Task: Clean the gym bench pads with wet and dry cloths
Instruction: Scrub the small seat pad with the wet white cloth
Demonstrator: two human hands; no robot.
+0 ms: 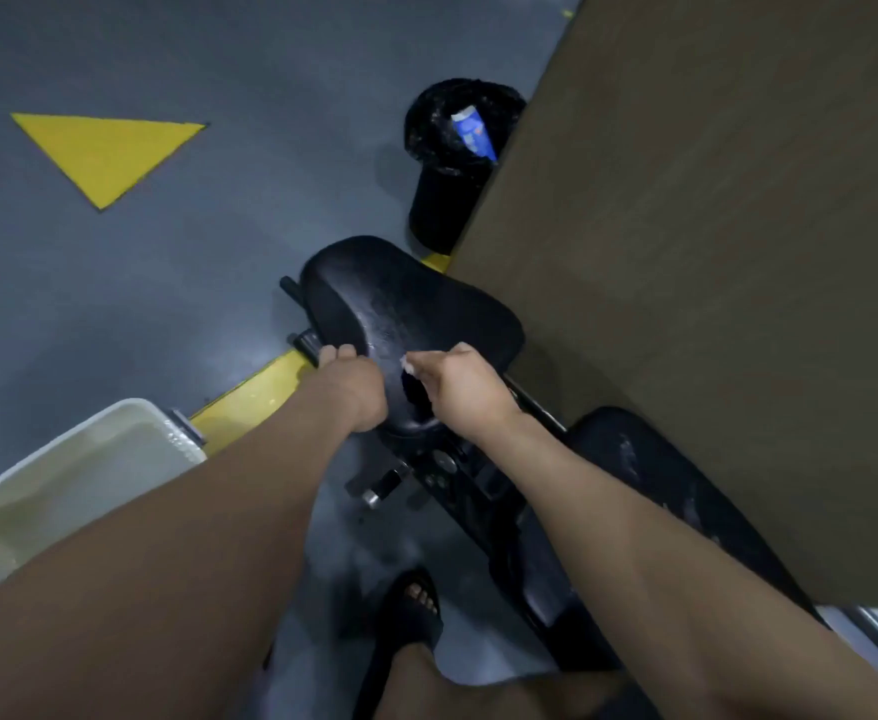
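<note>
Grey gym flooring (167,283) marked with a yellow triangle (104,153) surrounds a black bench wedged against a brown panel (712,252), as a person leans over it to clean its padding. The seat pad (400,298) lies directly ahead of both hands, its long axis running away from the person toward a lined bin (452,163); the back pad (686,511) trails off nearer the person on the right. Both hands sit at the pad's near end, about equally close. The left hand (348,392) grips the pad's left edge, fingers (341,351) curled over it beside a black knob. The right hand (463,392) hovers over the near surface, fingers drawn in tight and pinching a pale scrap (407,364); whether that is a corner of a cloth cannot be told. A streaky sheen shows on the seat. A white tub (63,475) of water stands at the left. Any wipe would likely travel forward along the seat.
</note>
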